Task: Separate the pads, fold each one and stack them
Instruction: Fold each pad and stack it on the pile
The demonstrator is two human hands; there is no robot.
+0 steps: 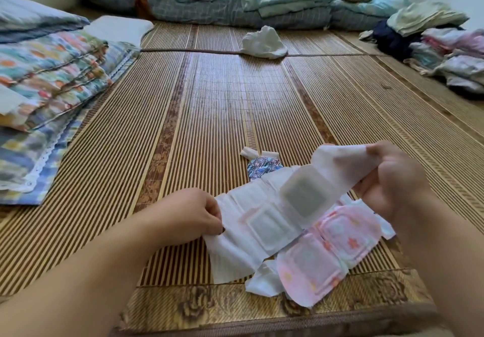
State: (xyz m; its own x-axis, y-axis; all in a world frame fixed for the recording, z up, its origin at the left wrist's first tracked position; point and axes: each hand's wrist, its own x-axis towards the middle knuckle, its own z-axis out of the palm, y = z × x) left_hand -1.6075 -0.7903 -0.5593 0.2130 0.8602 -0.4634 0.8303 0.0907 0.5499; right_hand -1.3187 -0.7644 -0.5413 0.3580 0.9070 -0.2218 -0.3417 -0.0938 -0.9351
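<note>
While the ribbed bamboo mat (209, 116) stretches toward heaped bedding (275, 7), your left hand (193, 213) and right hand (398, 177) pinch opposite ends of the thin white pad (264, 221), stretched just above 1 quilted pink pad (340, 240).

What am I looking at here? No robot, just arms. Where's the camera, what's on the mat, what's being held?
There is no machine. A person works with bare hands, and the single picture comes from a wide-angle camera worn on their head, looking forward and down. That is why both arms enter from the bottom edge.

The left hand and the right hand each grip one end of a white pad, spread open between them over a bamboo mat. Partly under it on the mat lies a pink pad, with a small blue patterned piece just beyond.

Farther off are a crumpled white cloth, folded bedding on the left and a clothes pile on the right.
</note>
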